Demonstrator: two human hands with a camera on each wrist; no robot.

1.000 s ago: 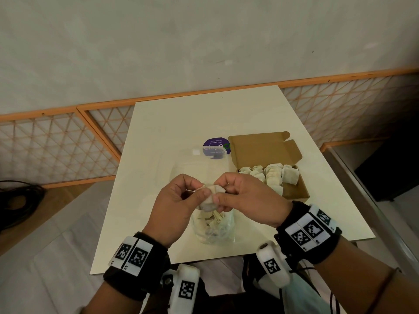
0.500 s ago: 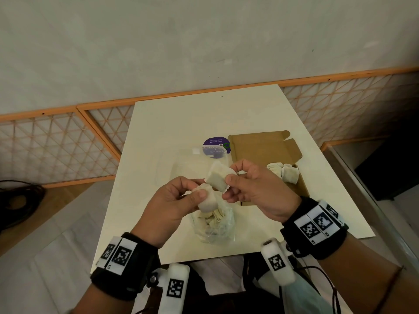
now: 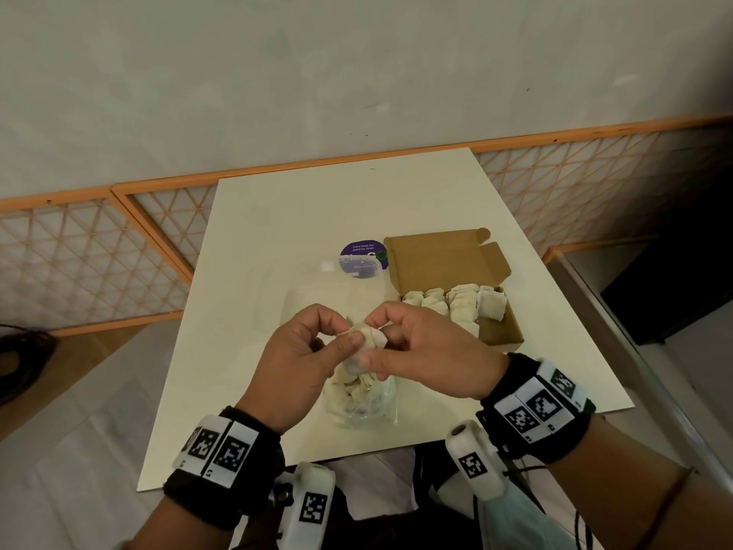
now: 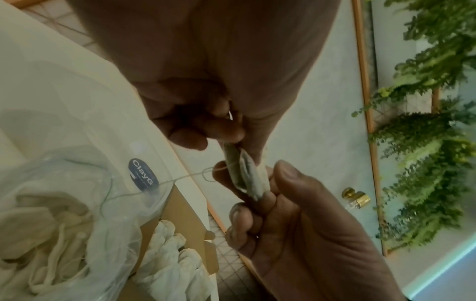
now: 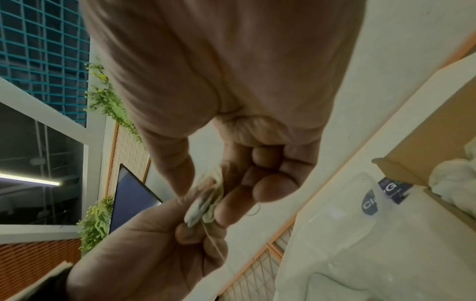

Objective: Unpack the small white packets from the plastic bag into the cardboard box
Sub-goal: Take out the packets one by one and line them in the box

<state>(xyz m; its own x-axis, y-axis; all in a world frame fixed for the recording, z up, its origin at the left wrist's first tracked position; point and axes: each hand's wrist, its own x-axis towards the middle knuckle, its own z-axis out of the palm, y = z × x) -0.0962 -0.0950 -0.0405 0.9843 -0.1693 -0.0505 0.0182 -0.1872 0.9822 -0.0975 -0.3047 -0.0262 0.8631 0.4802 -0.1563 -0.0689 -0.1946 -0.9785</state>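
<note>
1. The left hand (image 3: 305,353) and right hand (image 3: 428,355) are meeting at frame centre, both pinching one small white packet (image 3: 363,339) between thumb and curled fingers.
2. The plastic bag (image 3: 361,402), holding more packets, is lying on the tabletop (image 3: 317,216) directly below the hands.
3. The cardboard box (image 3: 499,331), right of centre, is sitting open with packets lined up inside.

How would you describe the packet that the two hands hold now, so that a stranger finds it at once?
Start at the pale table and its open cardboard box. Nearer the person, the left hand and right hand meet above the plastic bag. The small white packet pinched between them is the only one in the air.
</note>
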